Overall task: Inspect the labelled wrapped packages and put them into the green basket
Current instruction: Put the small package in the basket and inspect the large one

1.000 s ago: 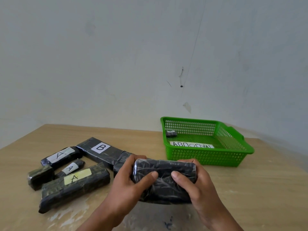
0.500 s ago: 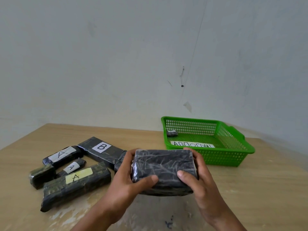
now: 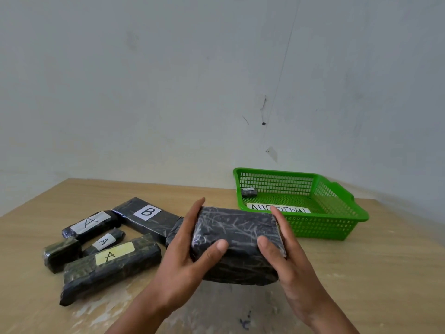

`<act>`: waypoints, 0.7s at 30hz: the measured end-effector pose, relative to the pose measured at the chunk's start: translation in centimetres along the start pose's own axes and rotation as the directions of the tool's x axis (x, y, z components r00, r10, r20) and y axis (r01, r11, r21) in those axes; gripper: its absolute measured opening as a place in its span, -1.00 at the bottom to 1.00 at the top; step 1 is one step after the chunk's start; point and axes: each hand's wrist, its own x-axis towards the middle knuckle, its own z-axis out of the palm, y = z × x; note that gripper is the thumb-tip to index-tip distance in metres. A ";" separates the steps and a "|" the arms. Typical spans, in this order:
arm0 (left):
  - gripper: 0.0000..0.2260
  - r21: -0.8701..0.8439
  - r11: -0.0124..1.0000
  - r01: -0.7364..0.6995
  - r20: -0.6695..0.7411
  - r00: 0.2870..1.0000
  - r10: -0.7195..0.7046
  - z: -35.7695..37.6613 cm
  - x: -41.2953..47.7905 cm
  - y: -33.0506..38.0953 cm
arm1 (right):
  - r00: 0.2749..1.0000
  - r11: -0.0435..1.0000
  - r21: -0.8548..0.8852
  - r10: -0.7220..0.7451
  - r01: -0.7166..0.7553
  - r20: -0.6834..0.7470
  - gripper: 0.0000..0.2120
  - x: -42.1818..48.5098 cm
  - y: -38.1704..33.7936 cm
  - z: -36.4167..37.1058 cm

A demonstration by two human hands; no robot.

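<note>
A bare, plain room, more like a makeshift sorting spot than a furnished home or shop: a light wood-grain counter (image 3: 361, 273) stands against a scuffed, cracked whitish wall (image 3: 168, 92), carrying only wrapped packages (image 3: 109, 263) and a green basket (image 3: 320, 227).

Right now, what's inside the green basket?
The green basket holds one small black wrapped package in its far-left corner and a white paper label. The held package hides the label's near edge.
</note>
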 end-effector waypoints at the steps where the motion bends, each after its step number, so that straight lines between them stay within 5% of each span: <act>1: -0.27 0.053 0.998 -0.036 0.023 0.999 0.034 -0.1 -0.1 0.1 | 1.000 1.000 0.002 0.009 -0.009 -0.013 -0.25 0.1 0.0 -0.1; 5: -0.35 0.052 0.995 -0.086 0.069 0.994 0.082 -0.3 -0.3 -0.3 | 0.998 0.999 -0.023 0.037 -0.039 -0.048 -0.31 0.0 -0.2 0.0; 13: -0.64 -0.232 0.965 0.125 0.015 0.992 -0.124 -0.2 0.1 -0.8 | 0.996 0.999 0.035 0.031 -0.034 0.079 -0.30 -0.3 0.1 -0.7; 18: -0.60 -0.260 0.948 0.184 0.041 0.983 -0.179 -0.3 0.1 -0.9 | 1.000 0.992 0.121 -0.030 0.030 -0.003 -0.55 -0.2 0.2 -0.4; 21: -0.53 -0.247 0.948 0.202 0.067 0.979 -0.192 -0.5 0.2 -0.9 | 1.000 0.988 0.155 0.010 -0.005 -0.028 -0.53 -0.2 0.5 -0.2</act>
